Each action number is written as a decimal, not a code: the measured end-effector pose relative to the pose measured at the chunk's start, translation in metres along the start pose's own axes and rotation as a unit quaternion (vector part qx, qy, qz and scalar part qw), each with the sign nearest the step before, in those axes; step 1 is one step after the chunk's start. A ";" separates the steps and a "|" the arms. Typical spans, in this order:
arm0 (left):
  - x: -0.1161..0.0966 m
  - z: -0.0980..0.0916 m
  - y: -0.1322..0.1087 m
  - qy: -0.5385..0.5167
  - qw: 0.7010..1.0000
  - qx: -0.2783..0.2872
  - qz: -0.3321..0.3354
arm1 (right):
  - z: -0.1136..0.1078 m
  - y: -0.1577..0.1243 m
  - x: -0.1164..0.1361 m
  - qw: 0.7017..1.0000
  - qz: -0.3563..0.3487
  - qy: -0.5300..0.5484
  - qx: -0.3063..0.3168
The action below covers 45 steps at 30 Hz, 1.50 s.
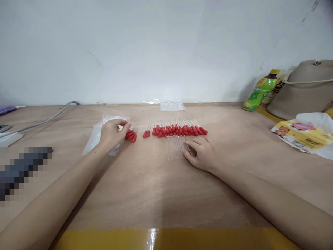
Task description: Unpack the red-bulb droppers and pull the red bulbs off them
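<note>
A row of several glass droppers with red rubber bulbs lies across the middle of the wooden table. My left hand is closed on a small bunch of red-bulbed droppers, over a clear plastic bag. Two more droppers lie between that bunch and the row. My right hand rests on the table with its fingers curled against the clear glass tubes just in front of the row.
Another clear bag lies by the wall. At the right stand a green bottle, a beige bag and a yellow tissue pack. A grey cable and a blurred dark object lie at the left. Yellow tape edges the front.
</note>
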<state>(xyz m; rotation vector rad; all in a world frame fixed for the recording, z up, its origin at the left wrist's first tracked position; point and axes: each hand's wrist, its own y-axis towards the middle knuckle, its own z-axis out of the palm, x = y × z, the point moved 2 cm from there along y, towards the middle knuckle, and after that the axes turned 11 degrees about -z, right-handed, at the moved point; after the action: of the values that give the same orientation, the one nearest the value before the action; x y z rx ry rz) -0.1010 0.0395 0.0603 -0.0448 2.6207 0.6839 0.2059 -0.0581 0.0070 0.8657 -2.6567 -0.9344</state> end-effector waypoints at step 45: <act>-0.076 0.028 -0.092 -0.115 0.914 0.126 0.367 | 0.000 0.006 0.002 0.983 -0.155 0.082 -0.049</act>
<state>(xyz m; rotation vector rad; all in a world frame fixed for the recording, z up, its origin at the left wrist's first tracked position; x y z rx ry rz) -0.0086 -0.0342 0.0273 1.0746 2.4276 0.5191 0.2013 -0.0556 0.0102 1.2959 -2.3574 -1.0014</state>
